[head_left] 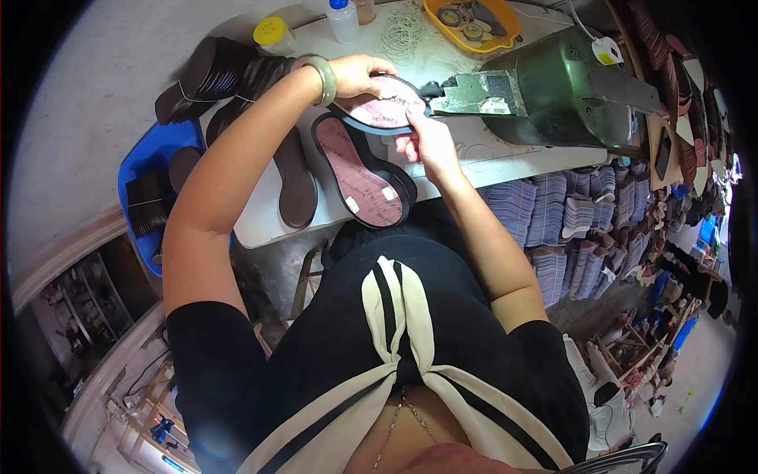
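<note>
A dark green machine (564,83) sits on the pale worktable (260,217), its flat metal arm (474,93) reaching toward the person. Beyond the table edge, below the machine, stand packed stacks of pale insoles (564,217). Far from the machine, at the table's other end, a blue tray (142,170) holds dark sole pieces, and a fan of dark soles (217,75) lies just above it. Between the tray and the machine lies a stack of pink-faced insoles with dark rims (363,178), with single dark soles (296,186) beside it.

The pink insole (383,107) being worked is held up at the tip of the machine's arm. The left hand (359,73), a pale green bangle (325,79) at its wrist, grips its far edge with fingers curled over. The right hand (426,142) pinches its near edge from below.

Behind the machine's arm lie an orange tray (509,31) of small parts, a white bottle with a blue cap (343,20) and a yellow-lidded jar (272,33).
</note>
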Demonstrator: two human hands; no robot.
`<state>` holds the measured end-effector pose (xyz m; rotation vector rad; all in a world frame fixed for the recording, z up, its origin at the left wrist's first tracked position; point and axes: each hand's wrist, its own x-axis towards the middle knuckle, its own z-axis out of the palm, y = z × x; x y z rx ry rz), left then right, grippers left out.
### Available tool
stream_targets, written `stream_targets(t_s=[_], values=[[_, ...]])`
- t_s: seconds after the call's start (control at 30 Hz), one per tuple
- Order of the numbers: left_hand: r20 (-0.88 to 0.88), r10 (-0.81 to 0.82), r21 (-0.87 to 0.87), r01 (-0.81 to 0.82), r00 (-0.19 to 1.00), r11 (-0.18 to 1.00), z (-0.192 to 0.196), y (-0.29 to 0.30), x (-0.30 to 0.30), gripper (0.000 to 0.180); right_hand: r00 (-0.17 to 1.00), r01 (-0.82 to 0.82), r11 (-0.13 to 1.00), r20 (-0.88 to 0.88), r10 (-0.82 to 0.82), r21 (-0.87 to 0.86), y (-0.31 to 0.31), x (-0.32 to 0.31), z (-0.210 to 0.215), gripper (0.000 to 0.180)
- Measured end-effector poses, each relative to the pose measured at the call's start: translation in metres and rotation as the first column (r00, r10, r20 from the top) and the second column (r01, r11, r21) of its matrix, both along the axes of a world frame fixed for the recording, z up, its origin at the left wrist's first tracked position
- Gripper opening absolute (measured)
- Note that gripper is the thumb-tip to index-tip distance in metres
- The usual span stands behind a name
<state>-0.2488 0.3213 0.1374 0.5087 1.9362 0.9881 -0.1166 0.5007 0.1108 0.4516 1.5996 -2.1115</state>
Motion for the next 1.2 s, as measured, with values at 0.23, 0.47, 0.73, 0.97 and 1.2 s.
stream_targets(t_s=[0.23,0.47,0.73,0.97,1.2], values=[[-0.072,0.217,0.105,-0.209,0.973,0.972,-0.009,-0.003,0.041,0.034,0.999,0.023,0.994,-0.047,-0.018,0.11,0.006,0.0,0.001,0.043],[-0.229,0.446,0.111,-0.432,0.865,0.895,-0.022,0.004,0.075,0.044,0.977,0.125,0.982,-0.19,-0.097,0.141,0.007,0.008,-0.004,0.036],[-0.169,0.652,0.174,-0.628,0.739,0.758,-0.039,0.017,0.093,0.052,0.996,-0.056,0.989,-0.07,0.047,-0.138,0.008,0.062,-0.027,0.035],[-0.261,0.769,0.185,-0.752,0.583,0.633,-0.025,0.031,0.102,0.055,0.937,-0.158,0.818,0.176,0.3,-0.552,0.01,0.102,0.008,0.041],[-0.373,0.863,0.221,-0.871,0.34,0.438,-0.032,0.046,0.102,0.053,0.939,-0.019,0.638,0.205,0.276,-0.77,0.02,0.111,0.014,0.031]])
